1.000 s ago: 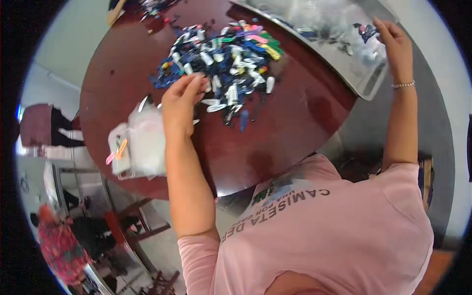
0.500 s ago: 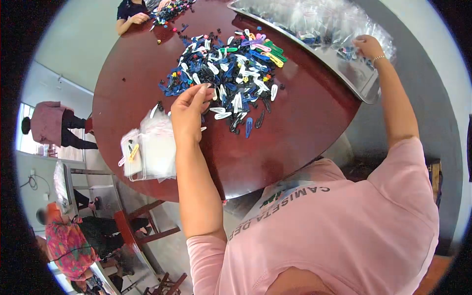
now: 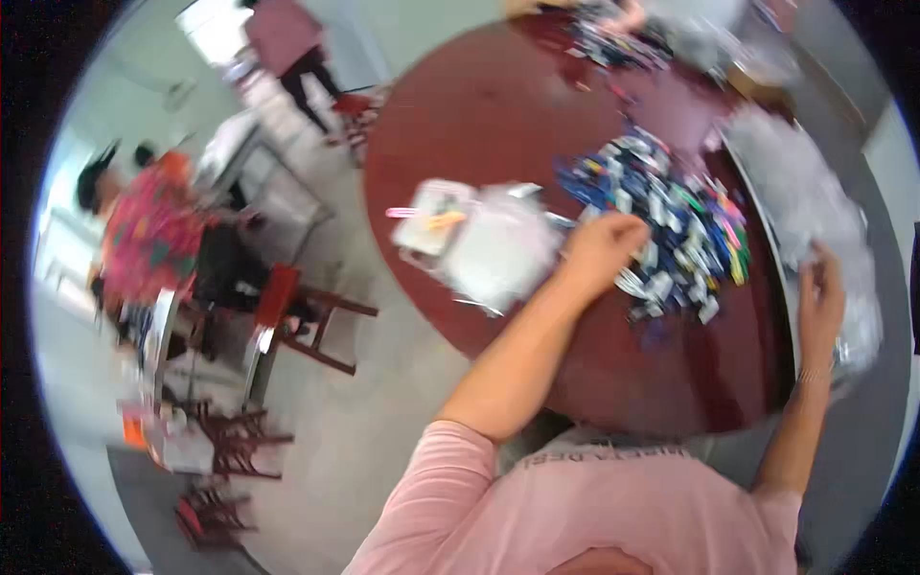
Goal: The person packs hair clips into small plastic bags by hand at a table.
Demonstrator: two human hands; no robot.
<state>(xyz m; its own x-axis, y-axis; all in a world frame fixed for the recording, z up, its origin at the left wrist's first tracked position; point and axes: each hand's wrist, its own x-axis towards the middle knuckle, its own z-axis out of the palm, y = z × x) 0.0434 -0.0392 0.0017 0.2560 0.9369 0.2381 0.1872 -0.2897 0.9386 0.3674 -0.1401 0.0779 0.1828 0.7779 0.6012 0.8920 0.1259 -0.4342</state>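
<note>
My left hand (image 3: 606, 251) is at the left edge of a heap of snap hair clips (image 3: 676, 225), mostly white, black and dark blue with a few coloured ones. Its thumb and fingers are pinched together; blur hides what is between them. To its left lies a stack of clear plastic bags (image 3: 503, 254). Beside it is a small pale bag or card (image 3: 436, 216) with a yellow clip (image 3: 445, 220) and a pink clip (image 3: 402, 213) on it. My right hand (image 3: 821, 302) is at the metal tray of filled clear bags (image 3: 815, 182), fingers extended and slightly apart.
The round dark red table (image 3: 450, 105) bears the heap. At its far side another heap of small pieces (image 3: 618, 43) lies near a person's hand. On the left are people, a wooden stool (image 3: 321, 321) and stacked stools (image 3: 240, 441).
The view has swung left and blurred, so the table appears further right. My left hand stays by the clip heap. My right hand's fingers have straightened from a curl over the tray.
</note>
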